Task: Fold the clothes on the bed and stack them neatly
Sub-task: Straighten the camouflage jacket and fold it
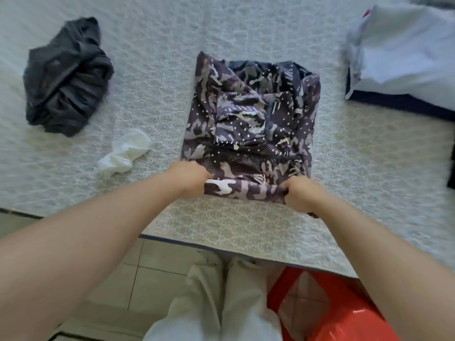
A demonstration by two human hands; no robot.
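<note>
A purple-grey camouflage garment (253, 114) lies partly folded in the middle of the bed (160, 45), sleeves laid over its front. My left hand (187, 175) grips the near left corner of its hem. At the near right corner my right hand (301, 194) grips the same hem, and the edge between the two hands is rolled up off the bed. A crumpled dark grey garment (65, 77) sits at the far left. A small white piece of cloth (124, 152) lies crumpled left of the camouflage garment.
Folded pale blue and white clothes (403, 52) are stacked at the far right on a dark item. The bed's near edge runs across the lower frame, with tiled floor (147, 279) below. A red plastic stool (337, 313) stands at my right leg.
</note>
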